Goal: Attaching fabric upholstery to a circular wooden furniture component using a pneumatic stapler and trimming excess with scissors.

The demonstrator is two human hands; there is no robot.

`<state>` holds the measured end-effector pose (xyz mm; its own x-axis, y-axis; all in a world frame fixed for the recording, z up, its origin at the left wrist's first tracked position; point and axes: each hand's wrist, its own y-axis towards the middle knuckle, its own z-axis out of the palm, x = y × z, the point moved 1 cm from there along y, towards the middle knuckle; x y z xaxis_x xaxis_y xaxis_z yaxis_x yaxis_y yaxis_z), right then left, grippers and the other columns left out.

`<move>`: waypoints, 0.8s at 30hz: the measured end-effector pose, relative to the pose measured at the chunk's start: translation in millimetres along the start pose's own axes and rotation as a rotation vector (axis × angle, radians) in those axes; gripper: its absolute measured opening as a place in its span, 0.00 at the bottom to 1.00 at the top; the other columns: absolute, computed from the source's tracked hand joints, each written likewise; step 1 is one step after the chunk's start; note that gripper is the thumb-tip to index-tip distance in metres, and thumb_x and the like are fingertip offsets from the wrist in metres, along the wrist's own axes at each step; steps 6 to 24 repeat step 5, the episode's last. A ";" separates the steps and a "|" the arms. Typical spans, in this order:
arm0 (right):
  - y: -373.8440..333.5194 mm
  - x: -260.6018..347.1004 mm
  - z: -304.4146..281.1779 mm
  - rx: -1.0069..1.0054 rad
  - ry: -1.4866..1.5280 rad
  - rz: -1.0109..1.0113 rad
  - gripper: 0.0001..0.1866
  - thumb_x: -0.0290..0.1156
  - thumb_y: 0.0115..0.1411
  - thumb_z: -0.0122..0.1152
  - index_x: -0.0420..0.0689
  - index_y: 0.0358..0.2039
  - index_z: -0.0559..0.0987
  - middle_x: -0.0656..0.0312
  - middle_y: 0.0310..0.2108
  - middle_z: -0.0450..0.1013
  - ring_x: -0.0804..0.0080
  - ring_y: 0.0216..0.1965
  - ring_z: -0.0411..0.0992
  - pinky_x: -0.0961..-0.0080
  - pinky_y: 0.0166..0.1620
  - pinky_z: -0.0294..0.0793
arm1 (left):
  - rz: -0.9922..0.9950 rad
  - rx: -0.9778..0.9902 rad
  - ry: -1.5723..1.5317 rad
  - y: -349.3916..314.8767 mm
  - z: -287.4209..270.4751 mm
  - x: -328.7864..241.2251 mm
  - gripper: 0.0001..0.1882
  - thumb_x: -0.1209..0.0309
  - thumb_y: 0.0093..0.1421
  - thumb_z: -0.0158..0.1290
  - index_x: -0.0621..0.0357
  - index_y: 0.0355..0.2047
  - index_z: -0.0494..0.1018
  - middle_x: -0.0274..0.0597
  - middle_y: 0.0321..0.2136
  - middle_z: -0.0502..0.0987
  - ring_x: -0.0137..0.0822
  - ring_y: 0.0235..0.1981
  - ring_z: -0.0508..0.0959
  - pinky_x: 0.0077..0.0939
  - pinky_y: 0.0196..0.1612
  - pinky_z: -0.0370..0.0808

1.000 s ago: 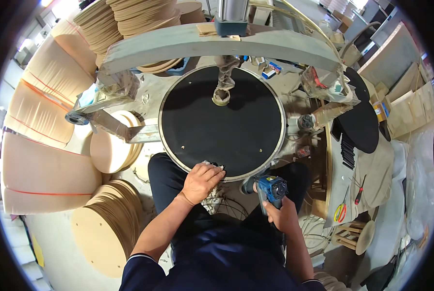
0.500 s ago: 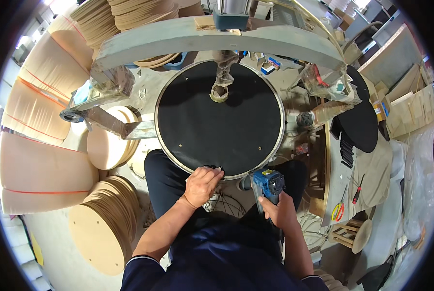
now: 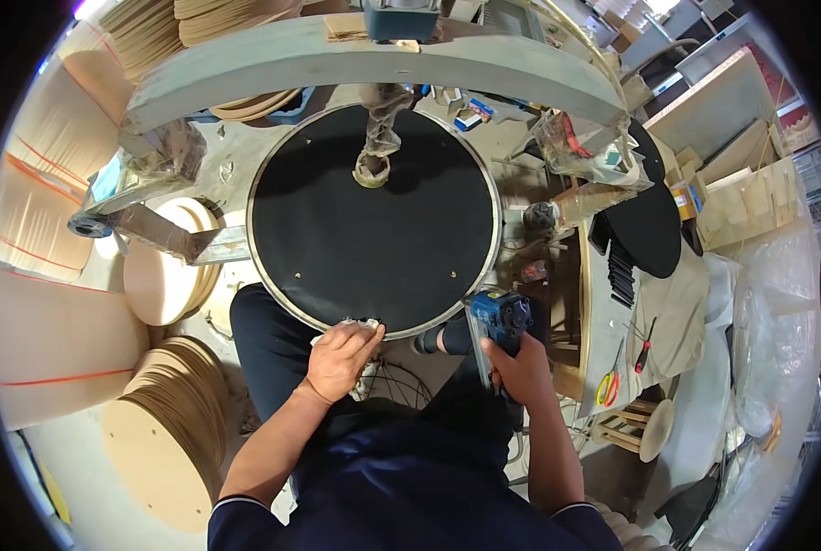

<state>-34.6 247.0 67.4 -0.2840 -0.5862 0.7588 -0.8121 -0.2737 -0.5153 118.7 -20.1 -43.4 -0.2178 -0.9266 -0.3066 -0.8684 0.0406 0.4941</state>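
A round black fabric-covered disc (image 3: pixel 364 239) with a pale metal rim lies before me, under a plastic-wrapped press shaft (image 3: pixel 381 119). At its near edge my left hand (image 3: pixel 346 356) is closed, fingertips pinching a small crumpled pale material (image 3: pixel 363 323) against the rim. What lies under the fingers is hidden. My right hand (image 3: pixel 520 367) grips a blue staple gun (image 3: pixel 504 312) by its handle. The tool's nose is beside the disc's near right rim; whether it touches cannot be told.
A grey metal beam (image 3: pixel 374 69) arches over the disc. Stacked round boards (image 3: pixel 158 441) and wrapped bundles (image 3: pixel 57 349) stand at left. To the right, a bench (image 3: pixel 649 340) holds yellow-red scissors (image 3: pixel 609 386), a screwdriver (image 3: pixel 645 347) and black strips (image 3: pixel 619 275). A small stool (image 3: pixel 644 430) is nearby.
The whole view has shifted, with the disc now further left. My left hand has slid left along the near rim, and pale material shows at its fingertips. The staple gun is closer to the rim.
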 end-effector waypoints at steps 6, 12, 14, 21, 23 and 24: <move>2.8 3.9 0.0 0.046 -0.017 0.002 0.16 0.40 0.67 0.73 0.38 0.41 0.83 0.67 0.20 0.73 0.80 0.19 0.70 0.74 0.25 0.68 | -0.014 0.024 0.041 -4.9 5.9 -1.1 0.26 0.70 0.58 0.59 0.56 0.58 0.81 0.34 0.51 0.80 0.36 0.54 0.78 0.37 0.60 0.78; 2.8 3.9 0.0 0.046 -0.017 0.002 0.16 0.40 0.67 0.73 0.38 0.41 0.83 0.67 0.20 0.73 0.80 0.19 0.70 0.74 0.25 0.68 | -0.014 0.024 0.041 -4.9 5.9 -1.1 0.26 0.70 0.58 0.59 0.56 0.58 0.81 0.34 0.51 0.80 0.36 0.54 0.78 0.37 0.60 0.78; 2.8 3.9 0.0 0.046 -0.017 0.002 0.16 0.40 0.67 0.73 0.38 0.41 0.83 0.67 0.20 0.73 0.80 0.19 0.70 0.74 0.25 0.68 | -0.014 0.024 0.041 -4.9 5.9 -1.1 0.26 0.70 0.58 0.59 0.56 0.58 0.81 0.34 0.51 0.80 0.36 0.54 0.78 0.37 0.60 0.78; 2.8 3.9 0.0 0.046 -0.017 0.002 0.16 0.40 0.67 0.73 0.38 0.41 0.83 0.67 0.20 0.73 0.80 0.19 0.70 0.74 0.25 0.68 | -0.014 0.024 0.041 -4.9 5.9 -1.1 0.26 0.70 0.58 0.59 0.56 0.58 0.81 0.34 0.51 0.80 0.36 0.54 0.78 0.37 0.60 0.78; 2.8 3.9 0.0 0.046 -0.017 0.002 0.16 0.40 0.67 0.73 0.38 0.41 0.83 0.67 0.20 0.73 0.80 0.19 0.70 0.74 0.25 0.68 | -0.014 0.024 0.041 -4.9 5.9 -1.1 0.26 0.70 0.58 0.59 0.56 0.58 0.81 0.34 0.51 0.80 0.36 0.54 0.78 0.37 0.60 0.78; 2.8 3.9 0.0 0.046 -0.017 0.002 0.16 0.40 0.67 0.73 0.38 0.41 0.83 0.67 0.20 0.73 0.80 0.19 0.70 0.74 0.25 0.68 | -0.014 0.024 0.041 -4.9 5.9 -1.1 0.26 0.70 0.58 0.59 0.56 0.58 0.81 0.34 0.51 0.80 0.36 0.54 0.78 0.37 0.60 0.78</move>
